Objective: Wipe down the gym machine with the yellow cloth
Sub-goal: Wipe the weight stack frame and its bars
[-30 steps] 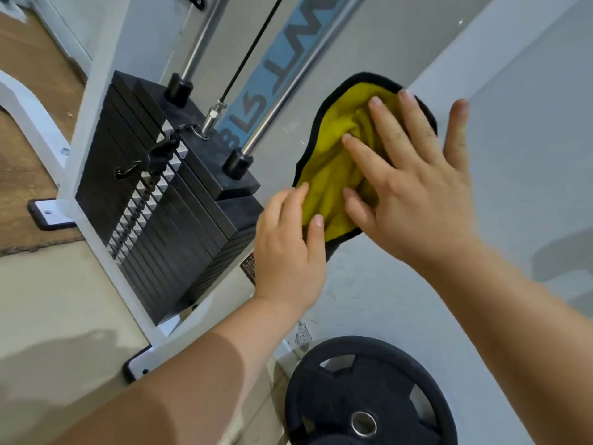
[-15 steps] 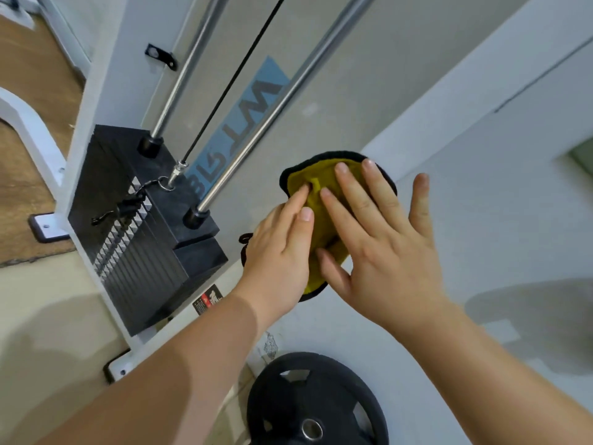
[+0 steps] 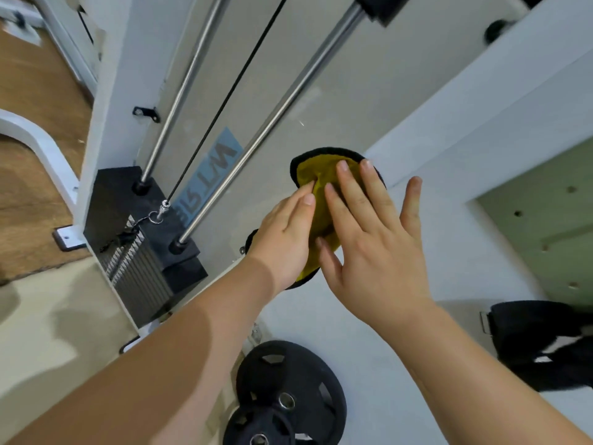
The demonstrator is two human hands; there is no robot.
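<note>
The yellow cloth (image 3: 316, 175) with a black hem lies flat against the pale panel (image 3: 337, 91) of the white gym machine, right of the slanted steel guide rods (image 3: 256, 142). My left hand (image 3: 284, 232) presses on the cloth's lower left part with straight fingers. My right hand (image 3: 369, 232) presses beside it, fingers spread over the cloth's right side, little finger off the cloth on the white frame (image 3: 481, 101). Most of the cloth is hidden under both hands.
The black weight stack (image 3: 141, 252) with its cable (image 3: 231, 91) sits to the left. Black weight plates (image 3: 288, 396) lie on the floor below my arms. A black bag (image 3: 539, 342) sits at the right. Wooden flooring shows at far left.
Both hands have slid the cloth up the panel, farther from the weight stack. My left hand went from pinching the cloth's edge to pressing flat on it. The view tilted upward.
</note>
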